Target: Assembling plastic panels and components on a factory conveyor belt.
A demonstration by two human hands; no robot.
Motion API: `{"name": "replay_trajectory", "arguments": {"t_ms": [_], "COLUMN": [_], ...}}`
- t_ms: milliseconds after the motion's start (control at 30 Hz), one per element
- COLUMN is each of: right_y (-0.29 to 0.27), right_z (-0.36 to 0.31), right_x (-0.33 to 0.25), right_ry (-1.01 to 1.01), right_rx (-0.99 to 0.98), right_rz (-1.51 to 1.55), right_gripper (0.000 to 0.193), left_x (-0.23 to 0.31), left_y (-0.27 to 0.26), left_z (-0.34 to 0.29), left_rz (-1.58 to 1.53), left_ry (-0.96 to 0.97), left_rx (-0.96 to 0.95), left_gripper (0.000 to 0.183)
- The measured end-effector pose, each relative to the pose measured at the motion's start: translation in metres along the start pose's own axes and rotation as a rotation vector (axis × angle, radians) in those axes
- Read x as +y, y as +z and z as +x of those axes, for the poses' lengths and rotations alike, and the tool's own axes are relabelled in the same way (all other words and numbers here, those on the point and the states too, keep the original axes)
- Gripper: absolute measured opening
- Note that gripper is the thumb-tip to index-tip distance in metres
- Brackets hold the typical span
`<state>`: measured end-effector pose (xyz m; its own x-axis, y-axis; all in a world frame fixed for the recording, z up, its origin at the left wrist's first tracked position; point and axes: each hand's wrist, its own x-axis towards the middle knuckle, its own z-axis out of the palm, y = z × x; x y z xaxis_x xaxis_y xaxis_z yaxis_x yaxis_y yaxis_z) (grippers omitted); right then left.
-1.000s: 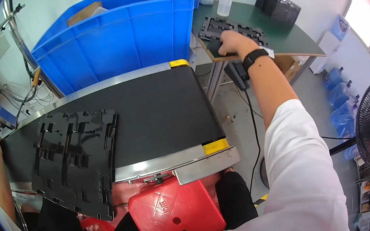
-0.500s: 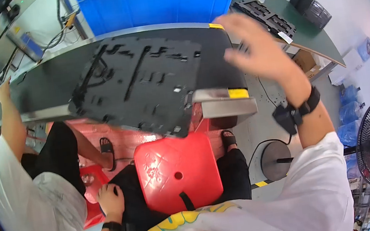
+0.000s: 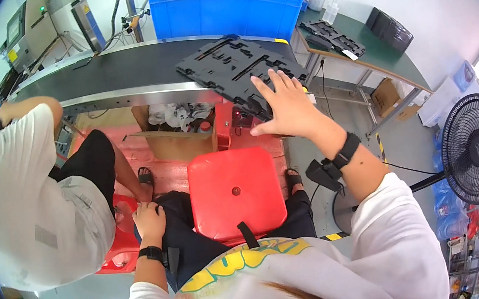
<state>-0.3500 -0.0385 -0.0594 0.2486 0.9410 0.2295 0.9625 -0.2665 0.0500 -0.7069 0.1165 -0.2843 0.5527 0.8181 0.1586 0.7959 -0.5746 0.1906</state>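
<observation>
A flat black plastic panel [image 3: 235,68] with raised ribs and slots lies slantwise at the right end of the dark belt conveyor [image 3: 120,71]. Its near corner juts out past the metal edge. Over the panel's right side my right hand [image 3: 287,104] is spread, thumb and fingers apart and nothing in the grasp; whether the fingertips touch the panel I cannot tell. My left hand [image 3: 150,223] rests on my left thigh, its fingers stretched along the dark trousers. In front of me is a red plastic stool [image 3: 236,189].
A blue bin [image 3: 221,7] stands behind the conveyor. Another black panel [image 3: 333,37] lies on the green table [image 3: 384,52] at right. A co-worker [image 3: 40,200] sits on my left. Below are an open carton [image 3: 175,143] and, rightward, a black fan [image 3: 478,148].
The panel has slid right along the conveyor. My right hand has come down and left over it. The view has shifted, and my left hand stays on my thigh.
</observation>
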Motion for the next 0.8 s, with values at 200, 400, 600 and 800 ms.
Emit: {"name": "replay_trajectory", "arguments": {"t_ms": [200,400,600,800], "right_y": [0.043,0.026,0.111,0.181], "right_z": [0.008,-0.078,-0.159,-0.189], "right_x": [-0.013,-0.069,-0.085,-0.05], "right_ry": [0.226,-0.38,-0.367,-0.343], "right_rx": [0.111,0.307,-0.072,-0.402], "right_rz": [-0.286,0.095,0.234,0.281], "right_gripper": [0.054,0.053,0.057,0.073], "left_x": [0.0,-0.008,-0.005,-0.003], "left_y": [-0.002,0.004,-0.005,-0.008], "left_z": [-0.003,-0.015,-0.009,-0.007], "left_rz": [-0.053,-0.081,0.024,-0.045], "left_ry": [0.003,-0.001,0.068,0.023], "left_rx": [0.001,0.057,-0.014,0.0], "left_gripper": [0.023,0.023,0.024,0.025]}}
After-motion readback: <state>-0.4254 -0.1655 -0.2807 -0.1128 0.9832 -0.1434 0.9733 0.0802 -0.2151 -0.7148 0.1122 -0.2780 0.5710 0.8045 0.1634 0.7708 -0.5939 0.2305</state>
